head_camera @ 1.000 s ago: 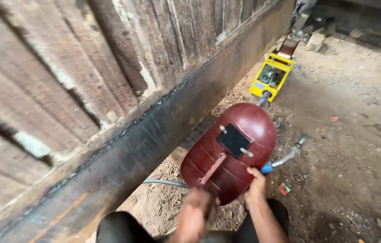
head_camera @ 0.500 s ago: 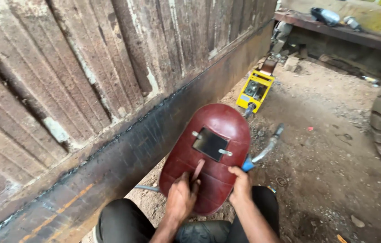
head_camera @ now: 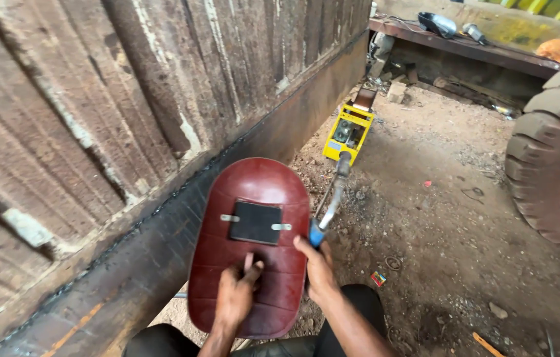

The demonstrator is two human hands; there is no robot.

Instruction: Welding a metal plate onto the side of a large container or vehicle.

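— Shield first: where are you holding it?

— You are holding the dark red welding shield in front of your knees, its inner side facing you, with the dark rectangular lens frame near its middle. Half a second ago it was sitting higher and further right in the view, tilted; now it is standing nearly upright and filling more of the picture.

— And your hands?

— Your left hand is closing around the shield's handle on the lower half, fingers wrapped, thumb pointing up. A second ago that hand was blurred and only arriving there. Your right hand is gripping the blue-handled electrode holder while its fingers are pressing against the shield's right edge. The holder is pointing up and away from you, much as it was before.

— What is lying around you?

— To your left, the rusty corrugated metal wall is running away from you, with a dark steel beam along its foot just beside the shield. Beyond the holder's tip, the yellow welding machine is sitting on the dirt floor. A large tyre is now showing at the right edge, more of it than half a second ago.
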